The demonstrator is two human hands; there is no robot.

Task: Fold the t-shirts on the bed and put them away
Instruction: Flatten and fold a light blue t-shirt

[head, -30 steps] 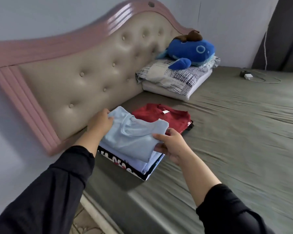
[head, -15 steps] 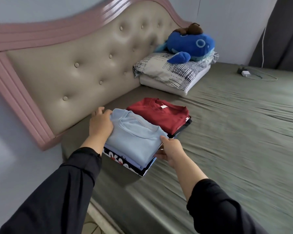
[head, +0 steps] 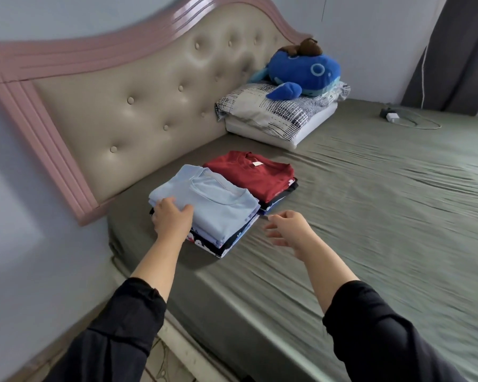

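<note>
Furthest left, beyond our left hand, the tufted headboard with its pink frame rises behind the bed. Our left hand rests on the near left corner of the light blue t-shirt, fingers laid over the cloth with the fingertips curling at its edge; we cannot tell whether they pinch it or only press. That shirt tops a stack of folded t-shirts, with a paler one and a dark printed one showing at the edges beneath.

Just past our left hand and between the two hands, a second stack lies touching the first, headed by the red t-shirt with darker garments under it. Our right hand hovers just to the right of the blue stack, fingers loose and spread, holding nothing and touching nothing.

Far beyond the right hand, a patterned pillow carries a blue plush whale, and a charger with its cable lies on the sheet further right.

We judge the folding done, with both piles squared up, and the putting away not yet started. The next move calls for sliding both hands under a stack from opposite sides and lifting it level, so the layers do not slip apart.
</note>
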